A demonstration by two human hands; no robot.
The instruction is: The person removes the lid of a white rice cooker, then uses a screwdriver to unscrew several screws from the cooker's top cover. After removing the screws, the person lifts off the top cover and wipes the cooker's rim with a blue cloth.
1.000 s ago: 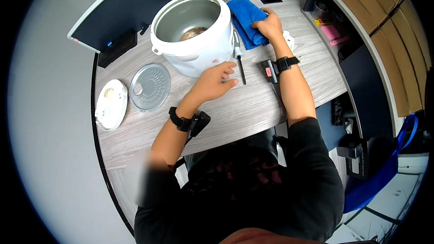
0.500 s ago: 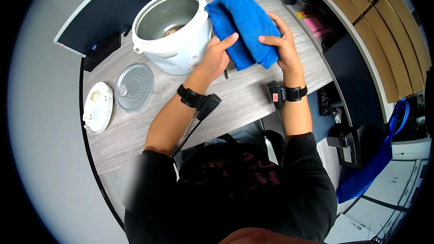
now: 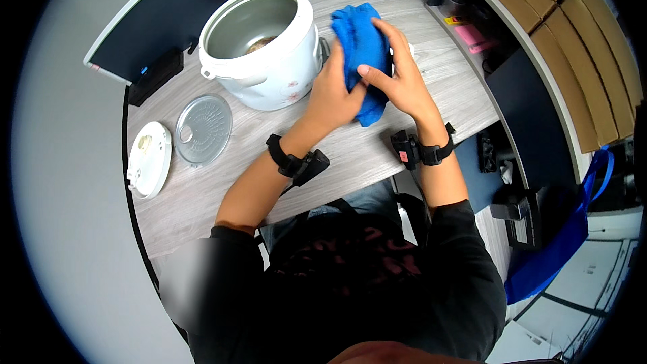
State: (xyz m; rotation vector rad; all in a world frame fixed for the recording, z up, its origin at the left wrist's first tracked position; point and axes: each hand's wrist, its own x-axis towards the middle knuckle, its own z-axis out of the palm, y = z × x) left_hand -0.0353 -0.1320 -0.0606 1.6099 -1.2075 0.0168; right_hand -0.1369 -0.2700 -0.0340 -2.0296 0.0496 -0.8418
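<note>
A bunched blue cloth (image 3: 367, 50) is held above the desk between my two hands. My left hand (image 3: 333, 94) grips its left side, the fingers partly hidden behind it. My right hand (image 3: 399, 79) closes on its right side, thumb across the front. Just left of the cloth stands a white rice cooker body (image 3: 276, 81), lidless, with its grey inside and a brownish round patch at the bottom in sight. Farther left lie a round, grey see-through inner lid (image 3: 205, 131) and a white lid part (image 3: 151, 162), both on the desk.
The wood-grain desk (image 3: 337, 162) has a dark partition (image 3: 162, 17) along its far left side. A black box (image 3: 156, 77) sits against it. On the right are a shelf with a pink item (image 3: 474, 38), cardboard boxes (image 3: 593, 61) and a blue bag (image 3: 556, 256).
The cloth has gone from a broad folded piece to a tighter, narrower bundle and sits slightly lower. Both hands have come closer together around it.
</note>
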